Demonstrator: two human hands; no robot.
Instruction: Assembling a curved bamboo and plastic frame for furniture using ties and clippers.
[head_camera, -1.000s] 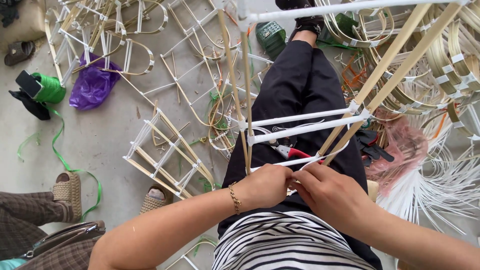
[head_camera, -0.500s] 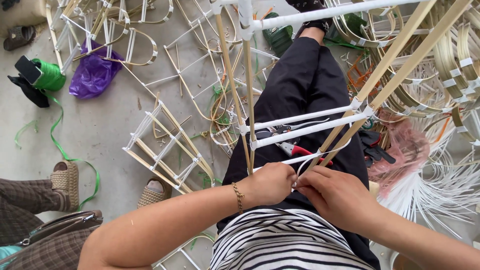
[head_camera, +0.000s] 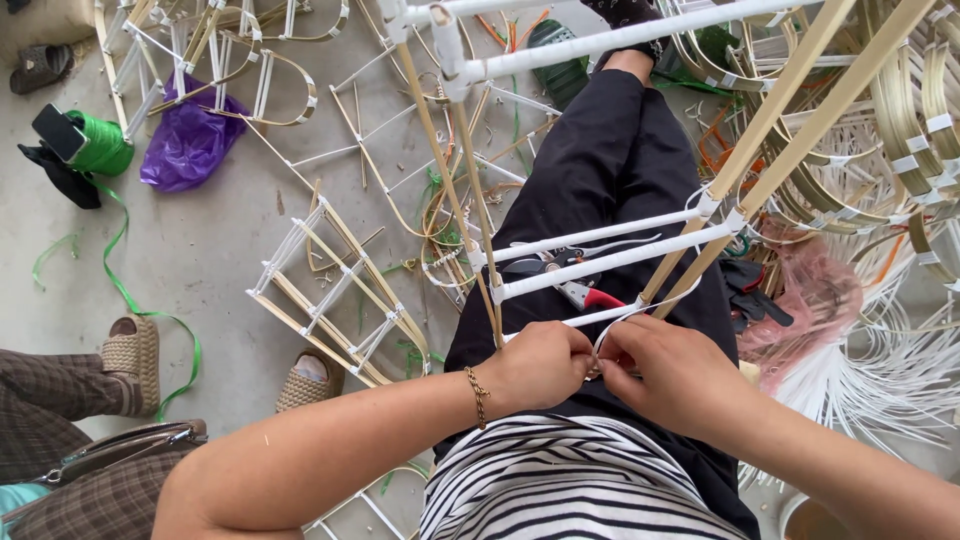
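Observation:
A bamboo frame with white-wrapped crossbars rests over my lap, above my black trousers. My left hand is closed on the lowest crossbar where a white strip runs. My right hand pinches that same white strip just beside it. Both hands touch at the joint near the frame's bottom end. Red-handled cutters lie on my lap under the bars.
Finished bamboo frames lie on the concrete floor at left. A green ribbon spool and a purple bag sit far left. Curved bamboo hoops and white strips pile at right. Another person's sandalled feet are at lower left.
The view has shifted slightly. My hands stay together on the lowest joint, working the white strip with small movements.

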